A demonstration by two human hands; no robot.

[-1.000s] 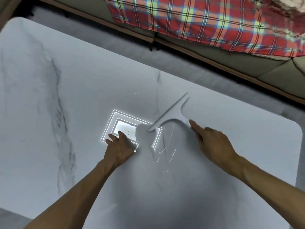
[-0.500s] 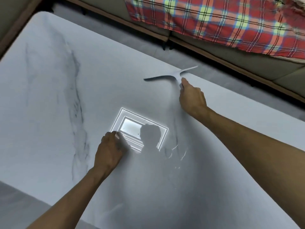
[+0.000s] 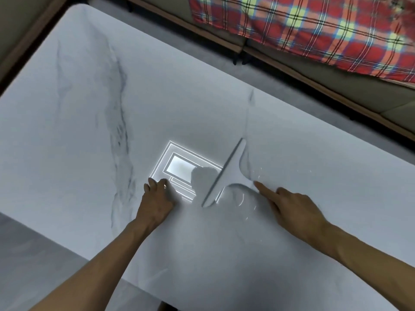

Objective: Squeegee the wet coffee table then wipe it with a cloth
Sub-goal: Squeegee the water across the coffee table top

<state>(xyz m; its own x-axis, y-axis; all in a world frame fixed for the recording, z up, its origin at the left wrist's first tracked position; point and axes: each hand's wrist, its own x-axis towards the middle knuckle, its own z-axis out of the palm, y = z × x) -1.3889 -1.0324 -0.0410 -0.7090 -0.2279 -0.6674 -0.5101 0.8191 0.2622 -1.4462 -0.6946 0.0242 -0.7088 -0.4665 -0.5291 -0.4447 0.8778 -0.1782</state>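
Gripping squeegee (image 3: pixel 229 173) with right hand (image 3: pixel 294 207), left hand (image 3: pixel 157 203) touching coffee table (image 3: pixel 179 97).

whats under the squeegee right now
The squeegee sits on the white table, its blade crossing one corner of the bright light reflection, with water streaks beside it. Whatever lies directly beneath the blade is covered.

I saw the white T-shaped squeegee (image 3: pixel 229 173) set blade-down, diagonal, on the wet, grey-veined marble coffee table (image 3: pixel 78 131).
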